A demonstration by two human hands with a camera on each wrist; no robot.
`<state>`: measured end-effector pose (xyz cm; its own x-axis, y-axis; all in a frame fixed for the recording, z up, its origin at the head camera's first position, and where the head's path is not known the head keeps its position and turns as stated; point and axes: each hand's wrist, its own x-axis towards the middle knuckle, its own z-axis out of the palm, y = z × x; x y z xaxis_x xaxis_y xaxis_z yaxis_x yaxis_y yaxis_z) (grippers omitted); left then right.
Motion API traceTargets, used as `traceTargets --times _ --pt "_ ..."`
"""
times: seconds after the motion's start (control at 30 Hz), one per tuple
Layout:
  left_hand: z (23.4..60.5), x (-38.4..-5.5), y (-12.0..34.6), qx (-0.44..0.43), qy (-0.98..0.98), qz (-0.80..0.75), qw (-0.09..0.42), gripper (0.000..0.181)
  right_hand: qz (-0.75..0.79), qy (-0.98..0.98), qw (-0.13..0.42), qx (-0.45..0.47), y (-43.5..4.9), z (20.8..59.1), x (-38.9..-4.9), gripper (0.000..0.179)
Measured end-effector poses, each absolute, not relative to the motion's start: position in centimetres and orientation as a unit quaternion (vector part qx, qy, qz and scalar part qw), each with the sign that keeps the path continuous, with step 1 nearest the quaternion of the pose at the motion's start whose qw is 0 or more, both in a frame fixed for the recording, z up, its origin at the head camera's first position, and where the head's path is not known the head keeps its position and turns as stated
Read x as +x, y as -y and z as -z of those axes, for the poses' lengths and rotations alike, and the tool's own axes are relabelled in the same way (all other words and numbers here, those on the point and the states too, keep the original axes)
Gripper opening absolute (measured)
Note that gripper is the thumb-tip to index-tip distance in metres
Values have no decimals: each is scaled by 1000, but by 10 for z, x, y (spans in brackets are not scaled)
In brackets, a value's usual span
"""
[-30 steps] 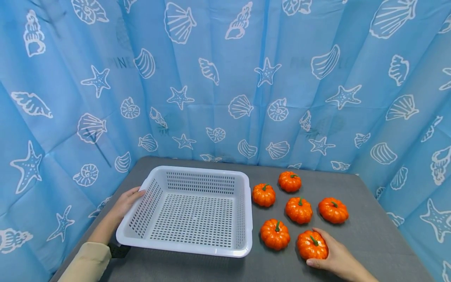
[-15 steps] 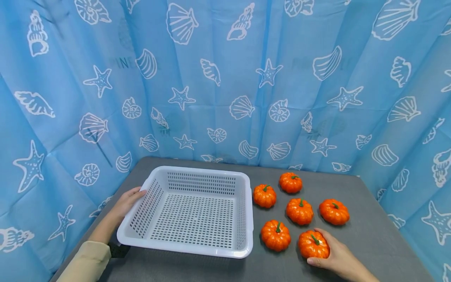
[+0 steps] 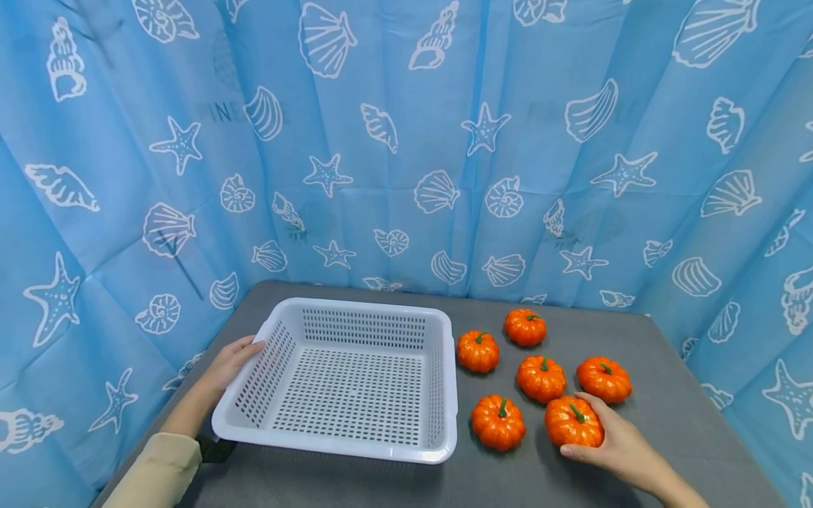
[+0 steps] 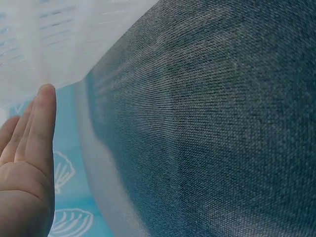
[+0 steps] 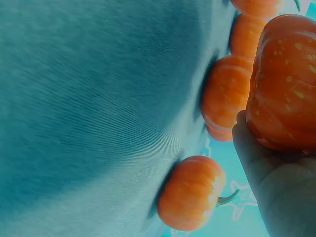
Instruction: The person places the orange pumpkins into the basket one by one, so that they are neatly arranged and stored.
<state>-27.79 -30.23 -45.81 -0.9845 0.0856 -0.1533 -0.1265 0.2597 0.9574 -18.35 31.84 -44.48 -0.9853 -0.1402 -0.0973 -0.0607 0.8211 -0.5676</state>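
We hold the glossy miniature pumpkin (image 3: 564,426) just above the desk (image 3: 689,423), our right grip (image 3: 619,446) clamped round its sides. It looks light, stiff and slippery, so we favour its ribbed flanks over the stem (image 3: 577,414). Our left grip (image 3: 230,363) pinches the basket (image 3: 330,445) by its rim.

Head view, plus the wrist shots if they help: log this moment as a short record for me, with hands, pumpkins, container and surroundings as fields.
Left hand: the left hand grips the left rim of the white basket
Right hand: the right hand holds one orange pumpkin, fingers and thumb around its side
Held pumpkin: appears clear of the grey table, green stem upward
Other pumpkins: five other pumpkins, on the table to the basket's right
Container: rectangular, perforated
Background: blue curtain with white shells and starfish
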Motion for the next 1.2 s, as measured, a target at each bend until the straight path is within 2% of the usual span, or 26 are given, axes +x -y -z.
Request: traceTargets --times 0.83,1.2 --pt "462 -277 304 -3 -786 -611 92 59 304 -950 15 -76 -302 416 -200 86" --pt "459 -276 302 -1 -791 -606 80 58 327 -942 18 -77 -287 401 -208 89"
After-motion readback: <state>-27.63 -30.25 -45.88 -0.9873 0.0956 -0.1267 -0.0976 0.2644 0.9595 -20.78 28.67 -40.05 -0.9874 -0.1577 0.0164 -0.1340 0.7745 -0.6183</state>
